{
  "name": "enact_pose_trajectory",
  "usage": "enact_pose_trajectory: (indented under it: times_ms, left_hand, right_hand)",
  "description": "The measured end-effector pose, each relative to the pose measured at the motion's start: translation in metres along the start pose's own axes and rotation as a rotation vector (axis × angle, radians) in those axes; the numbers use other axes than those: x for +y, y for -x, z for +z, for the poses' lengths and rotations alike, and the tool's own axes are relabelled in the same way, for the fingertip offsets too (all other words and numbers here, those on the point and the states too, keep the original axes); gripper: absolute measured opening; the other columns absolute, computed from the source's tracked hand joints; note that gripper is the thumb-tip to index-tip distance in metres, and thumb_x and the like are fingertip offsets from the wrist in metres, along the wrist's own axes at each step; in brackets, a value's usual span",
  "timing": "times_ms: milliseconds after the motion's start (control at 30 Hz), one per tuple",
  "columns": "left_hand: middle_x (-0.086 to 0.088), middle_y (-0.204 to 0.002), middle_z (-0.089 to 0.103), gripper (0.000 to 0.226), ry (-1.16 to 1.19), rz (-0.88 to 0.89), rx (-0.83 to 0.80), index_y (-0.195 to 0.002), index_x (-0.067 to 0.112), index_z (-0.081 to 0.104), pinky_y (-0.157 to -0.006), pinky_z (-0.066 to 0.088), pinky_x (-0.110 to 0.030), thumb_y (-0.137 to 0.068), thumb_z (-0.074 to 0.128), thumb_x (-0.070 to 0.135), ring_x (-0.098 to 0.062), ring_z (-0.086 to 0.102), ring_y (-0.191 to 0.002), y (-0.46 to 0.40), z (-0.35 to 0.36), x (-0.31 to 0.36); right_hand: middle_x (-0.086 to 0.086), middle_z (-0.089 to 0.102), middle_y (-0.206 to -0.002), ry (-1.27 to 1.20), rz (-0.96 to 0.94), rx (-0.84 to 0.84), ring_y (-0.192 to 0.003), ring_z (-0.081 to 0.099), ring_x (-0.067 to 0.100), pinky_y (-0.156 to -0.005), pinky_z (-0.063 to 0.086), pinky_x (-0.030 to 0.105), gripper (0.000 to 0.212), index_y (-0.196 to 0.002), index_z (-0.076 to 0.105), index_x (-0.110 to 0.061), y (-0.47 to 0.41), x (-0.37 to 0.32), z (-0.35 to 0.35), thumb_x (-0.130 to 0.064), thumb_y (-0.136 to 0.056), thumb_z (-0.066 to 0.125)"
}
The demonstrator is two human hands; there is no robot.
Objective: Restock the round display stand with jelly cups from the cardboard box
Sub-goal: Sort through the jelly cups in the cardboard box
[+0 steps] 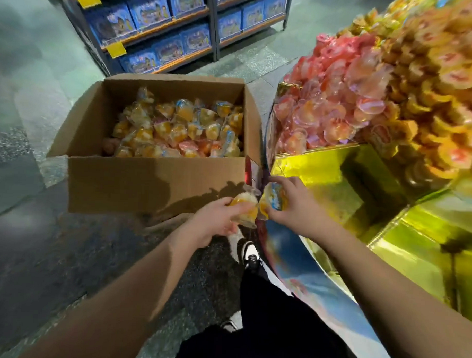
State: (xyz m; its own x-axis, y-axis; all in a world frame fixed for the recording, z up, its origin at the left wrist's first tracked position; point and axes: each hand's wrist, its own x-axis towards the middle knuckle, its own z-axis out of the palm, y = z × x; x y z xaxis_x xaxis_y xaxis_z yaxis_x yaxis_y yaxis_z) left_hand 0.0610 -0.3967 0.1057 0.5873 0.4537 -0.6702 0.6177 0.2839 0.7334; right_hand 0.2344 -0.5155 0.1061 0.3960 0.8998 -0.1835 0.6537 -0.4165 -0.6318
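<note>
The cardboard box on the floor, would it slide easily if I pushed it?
Probably not easily: the cardboard box looks well filled with jelly cups, so likely heavy. Its open flaps may flex, so push low on the wall.

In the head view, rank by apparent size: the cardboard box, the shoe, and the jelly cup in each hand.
1. cardboard box
2. shoe
3. The jelly cups in the left hand and right hand look alike, both partly covered by fingers; I won't rank them.
</note>
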Motion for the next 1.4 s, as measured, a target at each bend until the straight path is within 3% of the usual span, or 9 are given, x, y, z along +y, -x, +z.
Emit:
enact_pose_trajectory:
  times_ms: [67,167,333,433,567,800,1000,1100,1400]
  left_hand:
    - [-0.011,-0.111,0.07,0.063,0.017,-0.067,-0.077,-0.12,0.022,0.061,-0.088,0.058,-0.039,-0.073,0.076,0.062,-0.03,0.069,-0.098,0.014,0.026,-0.003]
    - [-0.01,-0.114,0.07,0.058,0.016,-0.093,-0.215,-0.125,0.024,0.061,-0.097,0.054,-0.048,-0.08,0.073,0.057,-0.032,0.069,-0.103,0.029,0.071,-0.005]
    - [-0.015,-0.118,0.069,0.07,-0.041,-0.122,-0.381,-0.133,0.018,0.055,-0.09,0.056,-0.041,-0.075,0.074,0.053,-0.032,0.07,-0.102,0.039,0.157,0.004]
    - [-0.015,-0.11,0.071,0.058,-0.067,-0.106,-0.439,-0.13,0.013,0.057,-0.093,0.055,-0.045,-0.082,0.074,0.039,-0.029,0.07,-0.098,0.044,0.215,0.007]
    - [-0.015,-0.115,0.065,0.051,0.022,-0.178,-0.488,-0.134,0.013,0.052,-0.076,0.059,-0.045,-0.09,0.065,0.035,-0.032,0.065,-0.096,0.055,0.299,0.006]
    - [-0.015,-0.107,0.058,0.034,-0.008,-0.108,-0.459,-0.116,0.017,0.041,-0.081,0.056,-0.049,-0.092,0.064,0.014,-0.026,0.062,-0.088,0.086,0.469,0.004]
    - [-0.005,-0.117,0.056,0.054,-0.344,0.158,-0.31,-0.13,0.021,0.036,-0.068,0.046,-0.023,-0.089,0.07,0.027,-0.013,0.058,-0.09,0.106,0.609,0.002]
    - [-0.004,-0.123,0.036,0.052,-0.607,0.37,-0.201,-0.132,0.018,0.042,-0.06,0.034,-0.003,-0.088,0.069,0.026,-0.009,0.052,-0.09,0.105,0.653,0.013]
    - [-0.004,-0.142,0.029,0.08,-0.954,0.504,-0.11,-0.148,0.018,0.033,-0.114,0.035,-0.037,-0.081,0.075,0.026,-0.023,0.034,-0.134,0.059,0.7,0.035]
  right_hand:
    - [0.007,0.042,-0.132,0.037,0.024,-0.044,-0.124,0.044,0.02,-0.1,0.033,0.022,0.076,-0.148,0.038,-0.026,0.042,0.012,-0.007,-0.035,-0.082,0.075]
    - [0.012,0.042,-0.132,0.061,0.06,-0.048,-0.125,0.045,0.028,-0.104,0.034,0.028,0.081,-0.151,0.036,-0.024,0.1,0.035,-0.017,-0.035,-0.081,0.077]
    - [0.012,0.044,-0.128,0.091,0.187,0.023,-0.118,0.047,0.026,-0.101,0.039,0.029,0.077,-0.149,0.042,-0.025,0.189,0.077,-0.036,-0.038,-0.082,0.075]
    - [0.012,0.045,-0.126,0.061,0.265,0.075,-0.117,0.047,0.026,-0.103,0.04,0.031,0.074,-0.147,0.045,-0.023,0.242,0.105,-0.049,-0.037,-0.082,0.076]
    - [0.012,0.047,-0.122,0.013,0.363,0.174,-0.115,0.051,0.029,-0.102,0.043,0.038,0.07,-0.143,0.049,-0.021,0.316,0.15,-0.066,-0.033,-0.081,0.078]
    - [-0.001,0.039,-0.116,-0.118,0.526,0.286,-0.118,0.048,0.024,-0.096,0.036,0.021,0.071,-0.141,0.048,-0.024,0.447,0.251,-0.091,-0.028,-0.077,0.079]
    - [0.004,0.043,-0.126,-0.122,0.611,0.303,-0.126,0.043,0.022,-0.091,0.033,0.02,0.076,-0.147,0.04,-0.027,0.547,0.34,-0.134,-0.028,-0.079,0.076]
    - [0.006,0.042,-0.133,-0.101,0.637,0.294,-0.13,0.041,0.023,-0.096,0.037,0.024,0.08,-0.149,0.036,-0.027,0.582,0.378,-0.165,-0.028,-0.08,0.076]
    - [0.01,0.042,-0.134,-0.018,0.517,0.262,-0.128,0.044,0.029,-0.104,0.04,0.037,0.088,-0.152,0.029,-0.022,0.543,0.458,-0.235,-0.03,-0.079,0.078]
